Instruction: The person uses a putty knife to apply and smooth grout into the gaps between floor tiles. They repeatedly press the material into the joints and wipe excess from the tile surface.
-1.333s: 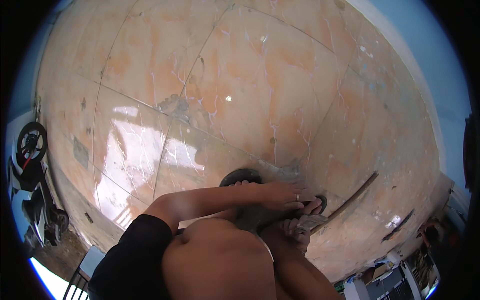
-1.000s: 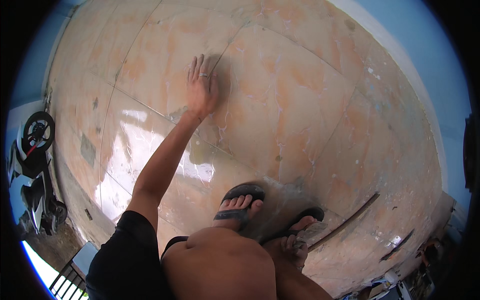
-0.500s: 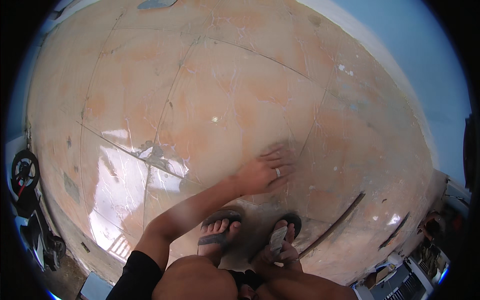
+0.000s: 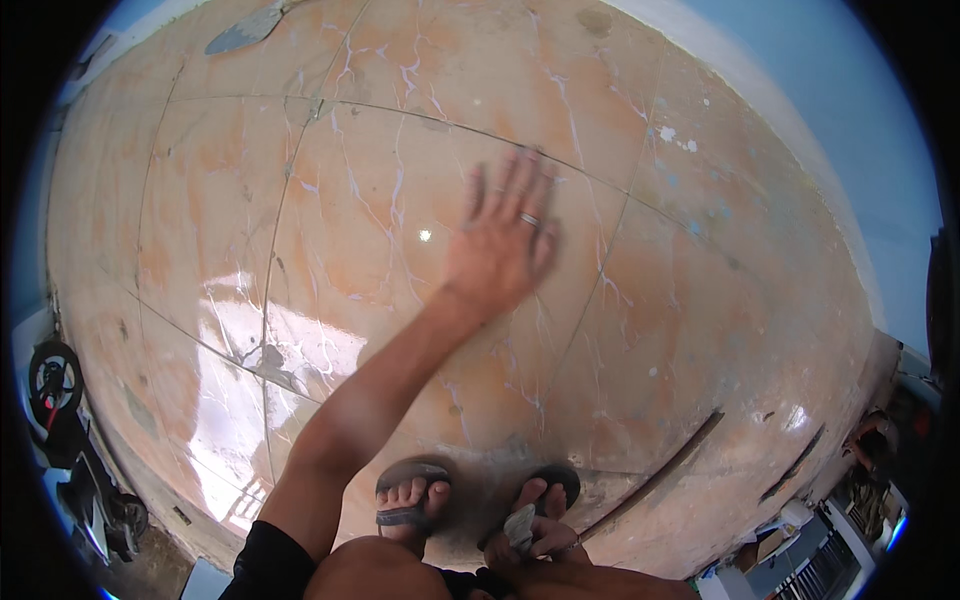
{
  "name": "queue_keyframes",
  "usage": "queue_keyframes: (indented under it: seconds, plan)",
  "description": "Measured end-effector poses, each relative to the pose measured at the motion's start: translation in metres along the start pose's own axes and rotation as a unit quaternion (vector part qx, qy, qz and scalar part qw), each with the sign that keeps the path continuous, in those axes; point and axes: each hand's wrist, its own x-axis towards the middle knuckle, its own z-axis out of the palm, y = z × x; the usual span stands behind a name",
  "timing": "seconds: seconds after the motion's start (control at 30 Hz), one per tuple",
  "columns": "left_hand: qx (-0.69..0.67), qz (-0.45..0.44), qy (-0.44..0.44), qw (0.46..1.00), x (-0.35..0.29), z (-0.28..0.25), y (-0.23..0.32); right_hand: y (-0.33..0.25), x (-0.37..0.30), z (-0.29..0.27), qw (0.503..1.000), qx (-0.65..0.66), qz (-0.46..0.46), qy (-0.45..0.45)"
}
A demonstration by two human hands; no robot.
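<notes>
My left hand (image 4: 503, 225) is stretched out palm down over the large tan-orange floor slabs (image 4: 350, 230), fingers spread and slightly smeared by motion. A ring (image 4: 529, 219) sits on one finger. Whether the palm touches the floor or hovers just above it, I cannot tell. Close by my right foot, my right hand (image 4: 552, 540) is closed on a crumpled greyish-white piece (image 4: 519, 527), cloth or paper. My feet (image 4: 412, 500) are in dark sandals, side by side on the floor.
Pale crack-like lines and dark joints run across the floor. A long dark strip (image 4: 655, 475) lies right of my feet. A motorbike (image 4: 90, 500) stands at far left, a grey flat patch (image 4: 243, 32) lies far off, and assorted items (image 4: 810, 550) crowd the lower right. A blue wall (image 4: 850, 130) bounds the right.
My left hand has moved forward and a little left over the floor, its fingers now pointing away from me. My right hand still holds the greyish-white piece near my foot. The view has shifted.
</notes>
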Motion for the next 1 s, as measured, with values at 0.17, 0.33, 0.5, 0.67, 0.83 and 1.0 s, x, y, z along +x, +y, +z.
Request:
queue_keyframes:
  seconds: [0.17,0.33,0.5,0.67,0.83,1.0]
  plan:
    - [-0.324,0.190,-0.237,0.896,-0.018,0.005,0.100,-0.014,-0.008,-0.002,0.997,-0.034,0.057,0.028]
    - [-0.266,0.022,0.118,0.956,-0.025,-0.036,0.006,-0.031,0.003,0.024,0.999,0.010,-0.009,-0.029]
    - [0.091,-0.178,0.085,0.976,0.027,-0.039,-0.078,-0.046,0.001,0.078,0.991,0.092,-0.084,-0.044]
    - [-0.144,0.156,-0.114,0.970,0.022,-0.001,0.051,-0.077,-0.024,0.097,0.990,-0.013,-0.043,0.137]
    - [-0.405,0.122,-0.007,0.906,-0.008,-0.013,0.080,-0.205,-0.076,0.122,0.890,-0.326,-0.250,0.196]
    - [-0.230,-0.174,0.108,0.952,-0.020,-0.039,-0.005,-0.357,-0.039,0.159,0.319,-0.736,-0.375,0.464]
